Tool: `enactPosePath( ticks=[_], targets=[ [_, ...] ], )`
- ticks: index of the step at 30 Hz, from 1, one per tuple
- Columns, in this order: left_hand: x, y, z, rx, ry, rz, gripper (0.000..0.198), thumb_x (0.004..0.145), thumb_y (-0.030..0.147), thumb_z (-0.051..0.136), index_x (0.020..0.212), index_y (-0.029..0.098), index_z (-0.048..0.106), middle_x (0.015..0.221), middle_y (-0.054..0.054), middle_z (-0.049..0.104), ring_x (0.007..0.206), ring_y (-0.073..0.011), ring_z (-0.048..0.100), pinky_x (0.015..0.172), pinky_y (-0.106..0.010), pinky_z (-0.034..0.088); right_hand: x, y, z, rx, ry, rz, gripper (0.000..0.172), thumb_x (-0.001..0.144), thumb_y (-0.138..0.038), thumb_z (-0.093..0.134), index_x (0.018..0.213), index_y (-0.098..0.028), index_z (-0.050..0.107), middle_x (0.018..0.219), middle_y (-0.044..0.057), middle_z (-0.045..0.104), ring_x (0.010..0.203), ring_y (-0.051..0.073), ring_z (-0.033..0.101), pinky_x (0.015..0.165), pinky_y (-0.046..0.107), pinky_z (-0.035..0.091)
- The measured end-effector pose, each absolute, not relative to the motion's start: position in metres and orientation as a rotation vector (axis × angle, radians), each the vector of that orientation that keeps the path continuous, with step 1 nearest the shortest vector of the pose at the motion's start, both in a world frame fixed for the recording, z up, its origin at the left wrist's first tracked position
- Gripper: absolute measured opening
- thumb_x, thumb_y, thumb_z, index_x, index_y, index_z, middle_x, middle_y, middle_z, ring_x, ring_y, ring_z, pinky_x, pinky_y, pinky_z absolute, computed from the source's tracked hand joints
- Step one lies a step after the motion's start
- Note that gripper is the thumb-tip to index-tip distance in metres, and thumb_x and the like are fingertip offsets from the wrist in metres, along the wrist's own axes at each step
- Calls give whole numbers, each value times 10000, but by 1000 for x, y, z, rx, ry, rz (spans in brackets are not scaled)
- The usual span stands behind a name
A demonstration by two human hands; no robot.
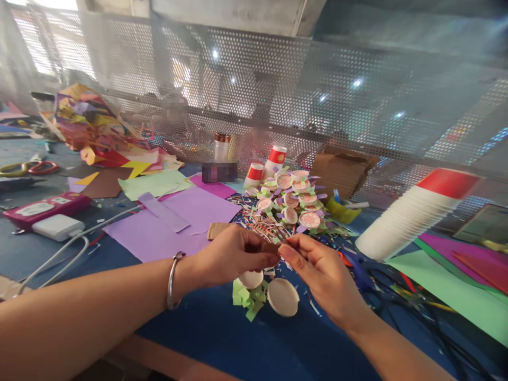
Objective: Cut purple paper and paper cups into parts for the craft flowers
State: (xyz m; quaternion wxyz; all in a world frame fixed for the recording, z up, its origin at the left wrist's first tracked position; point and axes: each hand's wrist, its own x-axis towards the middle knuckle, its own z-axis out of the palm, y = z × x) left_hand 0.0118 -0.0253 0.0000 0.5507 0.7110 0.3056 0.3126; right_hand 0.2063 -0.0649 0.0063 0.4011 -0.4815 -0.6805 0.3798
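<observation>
My left hand (234,254) and my right hand (317,270) meet over the blue table, both pinching a small brown piece (270,247) between their fingertips. Just below them lie a round white disc (283,297), a second disc (251,279) partly under my left hand, and pale green paper bits (249,300). Behind my fingers is a heap of paper-trimmed discs with red prints (291,201), with thin paper shreds around it. A brown cardboard piece (218,230) touches the purple paper (198,209) beside my left hand.
Stacked paper cups (413,217) lean at the right, near green sheets (456,296) and dark cables (420,317). A pink device (47,210), white charger (59,227) and scissors (29,168) lie left. Colored paper scraps (87,127) pile up behind. A perforated metal screen (246,79) borders the table.
</observation>
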Motion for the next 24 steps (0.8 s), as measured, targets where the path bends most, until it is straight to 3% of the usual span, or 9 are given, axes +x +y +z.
enactPosePath(
  ticks=[7,10,13,18,24],
  targets=[
    [15,-26,-1,1541,676,712,234,744,286,778,724,162,580,598,51,575,534,-76,538,517,-194,423,201,-64,4,-1193,-1689,1011,265,877,-444,666,874,-188,600,764,-2,598,686,142,540,626,261,442],
    [15,-27,1,1522,656,753,200,779,267,753,772,157,587,636,26,630,550,-85,583,525,-198,473,200,-64,8,-1152,-1645,1028,278,871,-458,681,849,-190,611,766,-6,602,682,129,540,616,242,433],
    [15,-28,3,1480,647,757,225,830,343,716,809,156,593,628,13,644,524,-97,603,477,-196,473,202,-65,8,-1143,-1618,1018,306,867,-491,688,840,-192,625,726,-19,566,628,110,484,567,230,388],
    [13,-25,7,1204,630,866,269,768,307,794,823,138,593,711,0,679,608,-91,664,557,-175,485,209,-63,0,-1208,-1566,1034,391,918,-592,561,844,-212,614,561,-74,306,490,102,233,447,258,180],
    [14,-26,9,1077,595,889,224,753,222,807,857,120,637,758,-7,707,681,-97,689,650,-190,510,205,-63,1,-1169,-1632,1023,386,931,-558,568,761,-212,553,602,-60,332,526,107,248,453,257,194]
  ],
)
